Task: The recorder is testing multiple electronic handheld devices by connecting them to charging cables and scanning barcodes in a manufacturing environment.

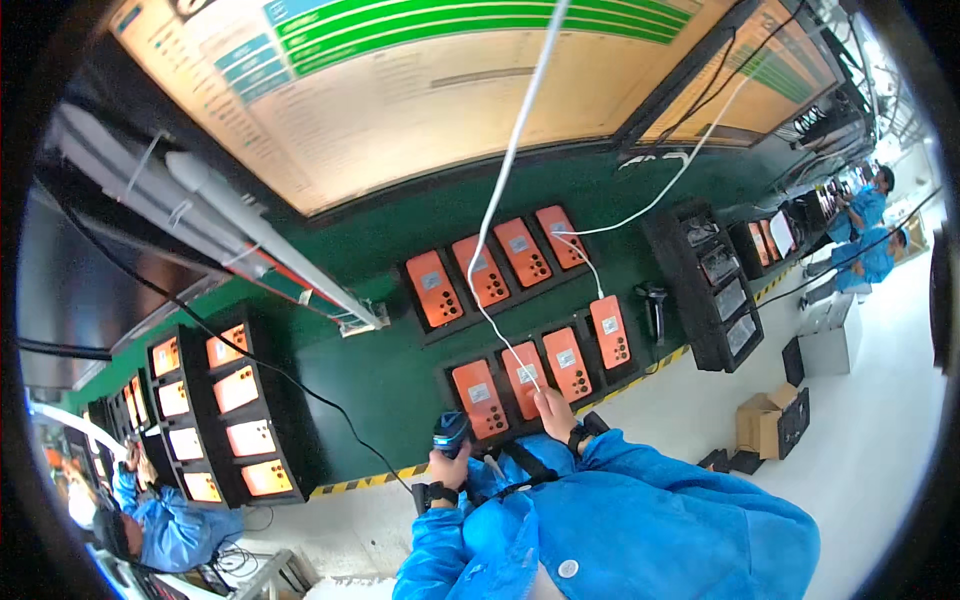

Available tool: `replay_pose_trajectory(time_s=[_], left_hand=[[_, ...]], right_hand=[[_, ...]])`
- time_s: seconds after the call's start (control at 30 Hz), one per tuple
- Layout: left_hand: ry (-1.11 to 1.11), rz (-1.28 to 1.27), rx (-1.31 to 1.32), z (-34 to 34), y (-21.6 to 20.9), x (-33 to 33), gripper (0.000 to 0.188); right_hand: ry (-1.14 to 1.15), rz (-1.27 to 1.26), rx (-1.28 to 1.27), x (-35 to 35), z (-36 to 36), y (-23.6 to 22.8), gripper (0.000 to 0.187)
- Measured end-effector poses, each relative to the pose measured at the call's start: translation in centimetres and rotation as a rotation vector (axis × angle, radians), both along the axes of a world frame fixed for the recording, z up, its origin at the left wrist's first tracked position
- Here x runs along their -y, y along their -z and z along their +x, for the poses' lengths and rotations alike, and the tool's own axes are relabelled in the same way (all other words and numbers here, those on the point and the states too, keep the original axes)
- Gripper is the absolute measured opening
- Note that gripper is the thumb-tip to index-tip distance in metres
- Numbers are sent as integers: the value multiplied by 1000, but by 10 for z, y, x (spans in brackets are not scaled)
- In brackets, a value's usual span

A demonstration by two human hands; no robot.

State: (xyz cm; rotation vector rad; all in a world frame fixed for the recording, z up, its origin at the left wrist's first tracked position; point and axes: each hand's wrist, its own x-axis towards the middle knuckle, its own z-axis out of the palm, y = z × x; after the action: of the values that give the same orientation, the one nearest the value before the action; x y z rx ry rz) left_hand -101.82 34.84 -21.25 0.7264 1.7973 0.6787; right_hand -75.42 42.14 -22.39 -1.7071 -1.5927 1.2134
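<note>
My left hand (447, 470) is wrapped around a blue-and-black handheld scanner (452, 432), just beside the lower left corner of the near black tray (607, 380). My right hand (556, 412) is at the lower end of an orange phone (521, 385) — second from the left in that tray on the green worktop (350, 400). The white cable (511, 150) runs down over this phone to my fingertips — whether they are clamped on its end, I cannot tell.
</note>
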Motion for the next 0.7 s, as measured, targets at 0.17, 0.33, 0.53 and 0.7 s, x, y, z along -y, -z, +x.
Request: replay_pose_trajectory(time_s=[0.17,0.33,0.53,0.7], left_hand=[[53,82,84,18,-26,-8,27],[110,264,53,24,-39,-19,29],[180,135,-196,20,29,-11,28],[151,222,-120,22,25,-23,28]], right_hand=[[-166,268,145,1,-12,-17,41],[-254,185,97,4,-8,-36,61],[-228,204,57,10,-3,-22,51],[-223,123,59,3,2,-24,52]])
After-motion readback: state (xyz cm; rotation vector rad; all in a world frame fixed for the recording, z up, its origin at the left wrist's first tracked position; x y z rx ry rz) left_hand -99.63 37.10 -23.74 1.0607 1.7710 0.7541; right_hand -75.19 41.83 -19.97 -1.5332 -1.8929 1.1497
